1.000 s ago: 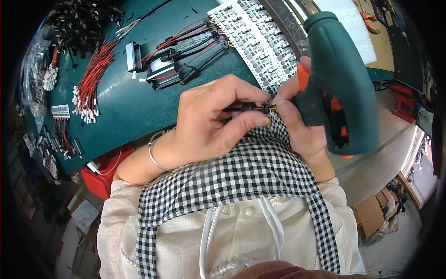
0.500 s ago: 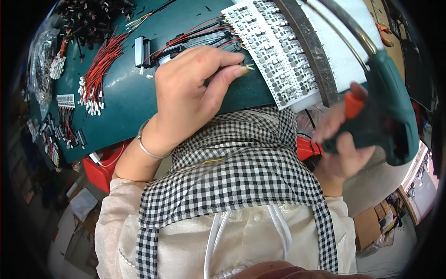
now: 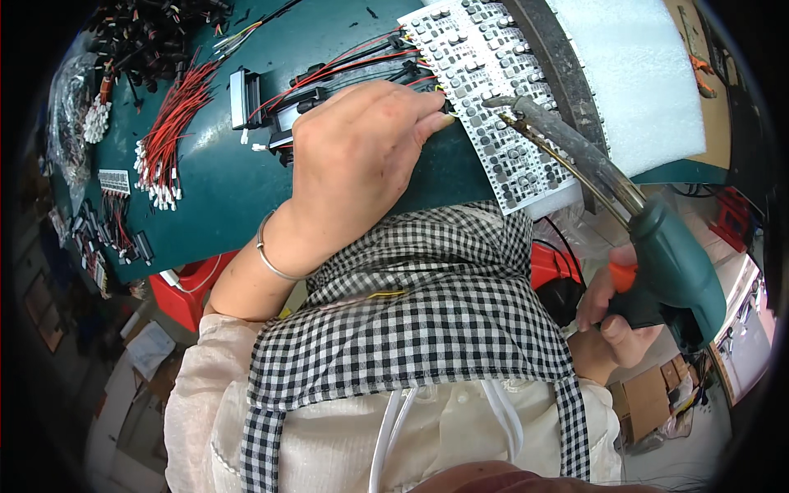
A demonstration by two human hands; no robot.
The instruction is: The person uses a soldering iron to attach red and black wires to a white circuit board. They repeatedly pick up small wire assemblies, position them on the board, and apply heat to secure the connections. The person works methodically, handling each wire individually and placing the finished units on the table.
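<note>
My left hand [image 3: 362, 144] is closed in a pinch, thumb and forefinger at the near-left edge of a white circuit board panel [image 3: 493, 107] crowded with small parts. Thin wires, their ends mostly covered by my fingers, are in that pinch. My right hand [image 3: 616, 324] grips the handle of a green soldering gun [image 3: 678, 267] with an orange trigger. Its dark tip, alongside a thin brass tube, reaches over the board close to my left fingertips. Whether the tip touches the board I cannot tell. Red and black wires [image 3: 353, 62] run to the board's left edge.
A dark bar [image 3: 567, 82] lies across the panel, over white foam [image 3: 641, 82]. Black-cased connectors [image 3: 245, 99] sit left of my hand. Farther left on the green table [image 3: 222, 172] are a bundle of red wires [image 3: 185, 107] and a dark heap of cables [image 3: 156, 33].
The soldering gun has swung down and left, bringing its tip over the board. My left hand has shifted slightly right, carrying the pinched wire ends to the board's edge.
</note>
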